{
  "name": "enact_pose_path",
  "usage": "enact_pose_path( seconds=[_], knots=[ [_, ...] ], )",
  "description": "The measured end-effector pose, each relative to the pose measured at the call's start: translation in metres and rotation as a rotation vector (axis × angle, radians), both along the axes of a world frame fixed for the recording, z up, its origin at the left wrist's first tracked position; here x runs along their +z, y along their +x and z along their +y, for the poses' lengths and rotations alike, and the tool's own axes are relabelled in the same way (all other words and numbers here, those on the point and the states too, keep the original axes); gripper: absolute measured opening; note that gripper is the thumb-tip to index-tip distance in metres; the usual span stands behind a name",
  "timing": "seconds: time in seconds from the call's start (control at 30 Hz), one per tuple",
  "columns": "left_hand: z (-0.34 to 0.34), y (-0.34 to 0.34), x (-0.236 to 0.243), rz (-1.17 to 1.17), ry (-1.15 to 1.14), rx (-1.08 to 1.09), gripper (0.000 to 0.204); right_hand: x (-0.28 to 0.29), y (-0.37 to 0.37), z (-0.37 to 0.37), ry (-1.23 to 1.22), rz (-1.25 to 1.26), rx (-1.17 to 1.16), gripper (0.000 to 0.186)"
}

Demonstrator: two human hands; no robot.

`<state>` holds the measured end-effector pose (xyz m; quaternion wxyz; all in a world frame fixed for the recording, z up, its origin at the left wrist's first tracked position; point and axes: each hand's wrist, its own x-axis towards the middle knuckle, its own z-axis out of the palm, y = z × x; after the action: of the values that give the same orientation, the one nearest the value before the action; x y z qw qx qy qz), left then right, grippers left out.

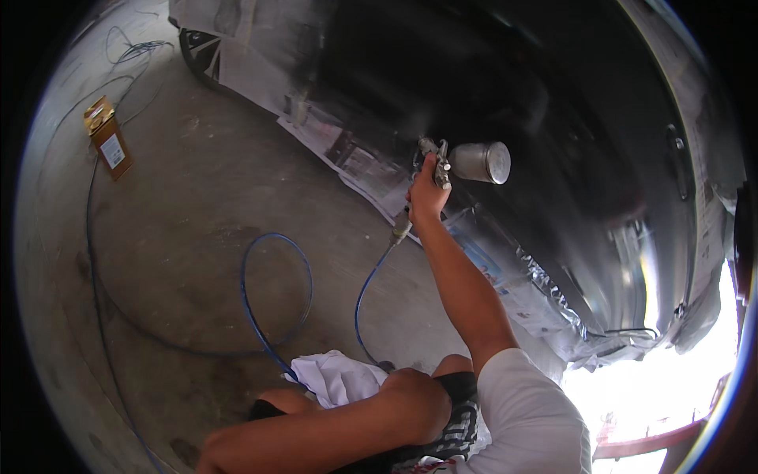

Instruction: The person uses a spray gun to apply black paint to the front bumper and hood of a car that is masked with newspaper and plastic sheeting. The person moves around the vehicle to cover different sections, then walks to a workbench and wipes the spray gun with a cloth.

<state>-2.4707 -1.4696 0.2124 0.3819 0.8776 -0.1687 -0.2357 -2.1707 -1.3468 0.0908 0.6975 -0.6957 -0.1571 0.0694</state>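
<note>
My right hand (426,189) grips a metal spray gun (438,162) with a silver cylindrical cup (482,162) at its side, thumb on the upper body. A blue hose (365,284) runs down from the fitting under its handle. The gun is in front of a dark glossy vehicle panel (568,103), whose lower edge is masked with newspaper (371,170). A crumpled white cloth (335,375) lies by my bare legs at the bottom. I cannot make out my left hand.
Coiled hose and dark lines cross the concrete floor (189,229). A tan rectangular can (110,146) stands at the upper left. Masking sheet and foil edge the panel. At the lower right are bright light and a curved red object (647,438).
</note>
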Motion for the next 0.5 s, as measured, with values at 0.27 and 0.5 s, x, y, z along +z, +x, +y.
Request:
enact_pose_path(
  seconds=[0.27, 0.5],
  knots=[
    [0.04, -0.026, -0.014, -0.081, -0.024, 0.159, 0.024, -0.043, 0.001, 0.16, -0.026, -0.317, -0.008, 0.045],
    [0.055, -0.036, -0.011, -0.116, -0.011, 0.269, 0.022, -0.01, -0.051, 0.236, -0.07, -0.229, 0.104, 0.044]
  ],
)
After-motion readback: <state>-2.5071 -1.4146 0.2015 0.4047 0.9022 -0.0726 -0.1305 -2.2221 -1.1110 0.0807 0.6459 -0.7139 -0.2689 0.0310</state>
